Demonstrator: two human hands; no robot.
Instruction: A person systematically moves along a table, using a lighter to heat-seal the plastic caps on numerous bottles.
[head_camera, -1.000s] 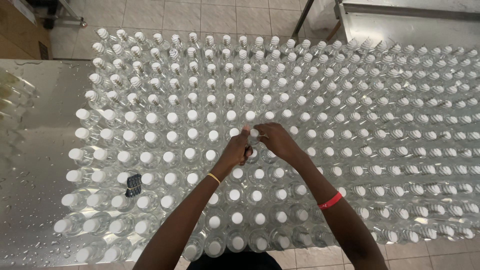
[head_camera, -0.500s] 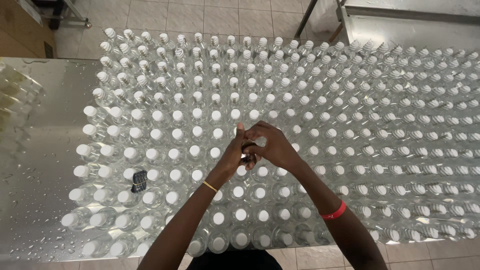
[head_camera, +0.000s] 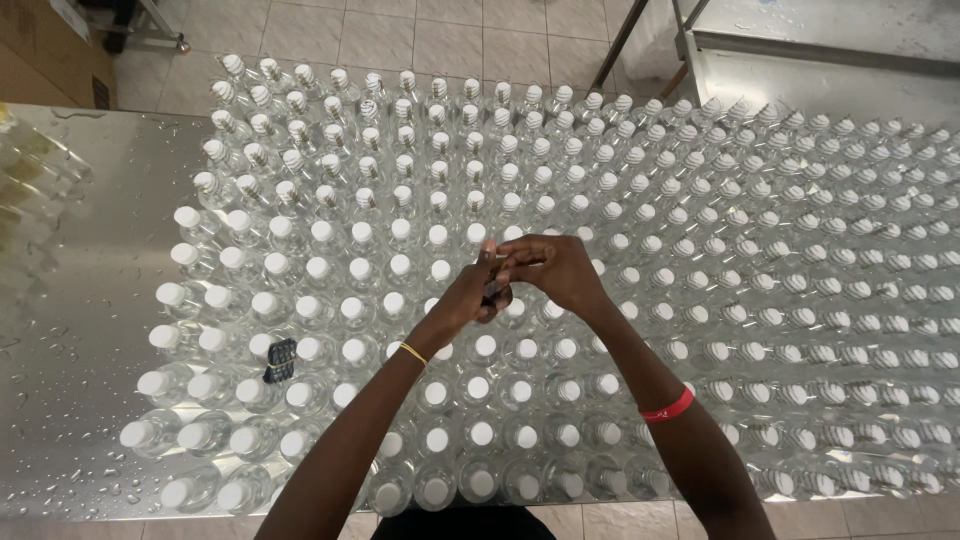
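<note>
Wet steel tabletop (head_camera: 70, 330) carries a dense field of clear capped bottles (head_camera: 760, 300), with pale floor tiles beyond. Among the nearer left rows, a small dark object (head_camera: 280, 360) rests on the caps. Toward the middle, the left hand (head_camera: 468, 298) and right hand (head_camera: 555, 272) meet above the bottles, fingers curled together around something small and dark that cannot be made out between them.

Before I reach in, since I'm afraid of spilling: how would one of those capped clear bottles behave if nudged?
A bottle would probably barely tip, since neighbours crowd close all round. It may feel slippery: water drops dot the steel table. Both hands, left and right, meet just above the caps, so a knock could jostle the bottles beside it.
</note>
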